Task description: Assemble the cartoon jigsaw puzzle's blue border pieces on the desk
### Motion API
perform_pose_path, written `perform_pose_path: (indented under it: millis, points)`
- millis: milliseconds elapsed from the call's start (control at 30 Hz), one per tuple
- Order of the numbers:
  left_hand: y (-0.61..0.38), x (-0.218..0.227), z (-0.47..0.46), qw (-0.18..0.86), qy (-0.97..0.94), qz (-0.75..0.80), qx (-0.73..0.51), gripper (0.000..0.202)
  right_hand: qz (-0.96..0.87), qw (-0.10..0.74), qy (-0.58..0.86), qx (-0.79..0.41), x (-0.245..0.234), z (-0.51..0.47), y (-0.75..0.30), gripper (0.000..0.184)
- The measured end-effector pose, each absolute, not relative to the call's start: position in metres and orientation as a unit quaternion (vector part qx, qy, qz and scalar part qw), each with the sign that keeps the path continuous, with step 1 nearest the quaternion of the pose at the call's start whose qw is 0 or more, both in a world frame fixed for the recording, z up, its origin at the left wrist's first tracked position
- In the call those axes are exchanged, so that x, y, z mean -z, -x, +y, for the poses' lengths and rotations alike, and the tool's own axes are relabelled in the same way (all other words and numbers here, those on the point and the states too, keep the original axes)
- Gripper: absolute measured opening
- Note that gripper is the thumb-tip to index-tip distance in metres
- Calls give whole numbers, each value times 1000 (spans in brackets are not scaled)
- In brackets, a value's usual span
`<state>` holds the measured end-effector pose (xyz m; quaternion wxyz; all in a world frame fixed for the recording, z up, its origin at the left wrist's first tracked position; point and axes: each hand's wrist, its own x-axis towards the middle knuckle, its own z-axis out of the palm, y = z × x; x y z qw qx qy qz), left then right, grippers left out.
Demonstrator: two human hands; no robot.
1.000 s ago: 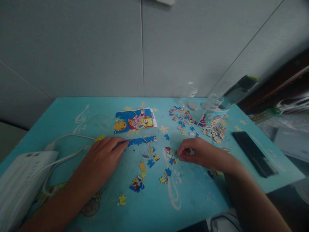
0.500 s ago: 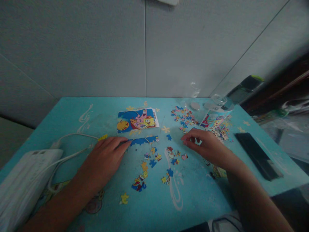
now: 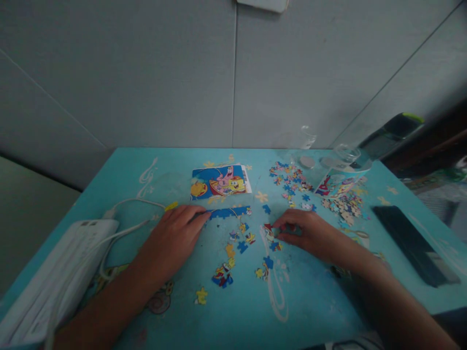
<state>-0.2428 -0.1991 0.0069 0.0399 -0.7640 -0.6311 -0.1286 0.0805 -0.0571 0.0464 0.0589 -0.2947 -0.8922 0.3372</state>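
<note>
My left hand [image 3: 182, 226] rests on the table, thumb and forefinger closed on the left end of a joined blue puzzle strip [image 3: 229, 212]. My right hand [image 3: 302, 231] reaches down to loose puzzle pieces [image 3: 269, 232], its thumb and fingertips bent around a small piece that they partly hide. Several more pieces [image 3: 242, 246] lie between the hands, with a red and blue joined cluster [image 3: 222, 275] and a yellow piece [image 3: 201, 296] nearer me. Behind the strip lies a picture card [image 3: 221, 182] with cartoon figures.
A heap of pieces [image 3: 288, 175] lies at the back right, beside a clear printed tub [image 3: 341, 180] and a second heap [image 3: 345, 206]. A dark flat object [image 3: 412, 245] lies at far right. A white power strip [image 3: 62, 277] with cables fills the left side.
My right hand has moved down and toward me, onto the loose pieces. My left hand stays at the strip's end. The whole view has shifted slightly.
</note>
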Motion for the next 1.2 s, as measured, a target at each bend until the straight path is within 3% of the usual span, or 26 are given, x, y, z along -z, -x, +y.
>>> perform_pose_path:
  millis: [400, 667, 933, 1200]
  points:
    - [240, -14, -197, 33, 764, -628, 146, 28, -886, 78, 314, -333, -43, -55, -76, 15]
    - [240, -16, -197, 29, 763, -630, 146, 28, -880, 184, 292, -326, -38, -71, -58, 17]
    - [239, -17, -196, 23, 762, -632, 140, 28, -909, 186, 233, -292, -32, -81, -47, 19]
    - [246, -16, -193, -6, 765, -623, 163, 28, -888, 217, 268, -305, -36, -78, -53, 21]
